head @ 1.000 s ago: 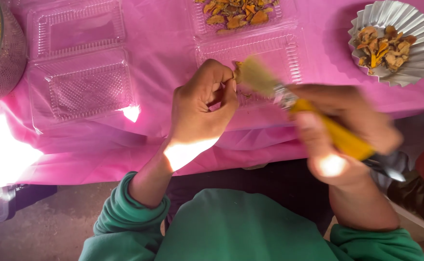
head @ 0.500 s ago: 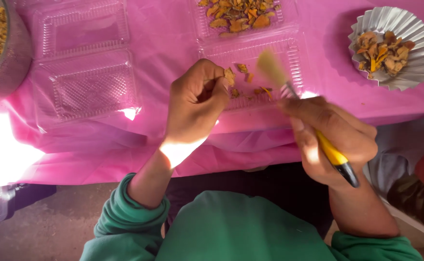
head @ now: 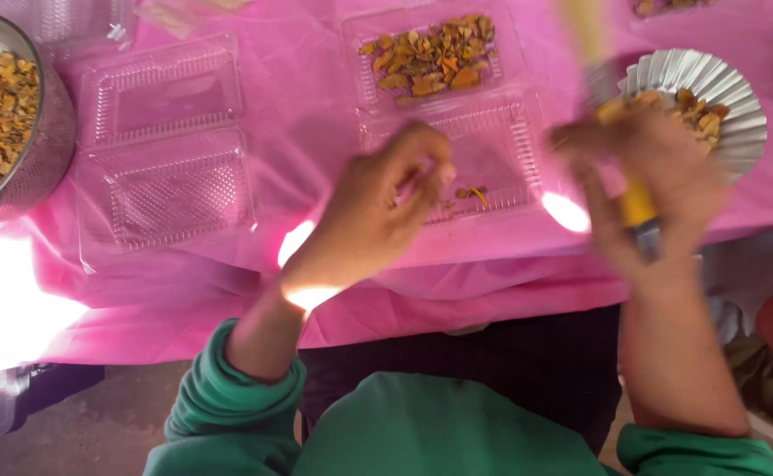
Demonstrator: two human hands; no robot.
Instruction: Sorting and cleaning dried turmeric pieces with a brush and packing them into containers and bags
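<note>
My left hand [head: 378, 211] hovers over the near half of an open clear hinged box [head: 492, 150], fingers pinched together; whether a small piece sits between them I cannot tell. A few orange-brown scraps [head: 473, 192] lie in that near half. The far half [head: 431, 57] holds a pile of orange-brown dried pieces. My right hand [head: 651, 185] grips a brush with a yellow handle [head: 638, 204]; its pale bristles [head: 585, 31] point away from me and are blurred. Green sleeves cover both forearms.
A pink cloth [head: 298, 115] covers the table. An empty open clear box [head: 170, 150] lies to the left. A metal sieve bowl [head: 47, 141] of dried pieces stands at the far left. A pleated foil dish [head: 730, 88] with more pieces sits at the right.
My right hand has swung the brush from beside my left hand up and to the right, toward the foil dish. My left hand stays over the box's near half.
</note>
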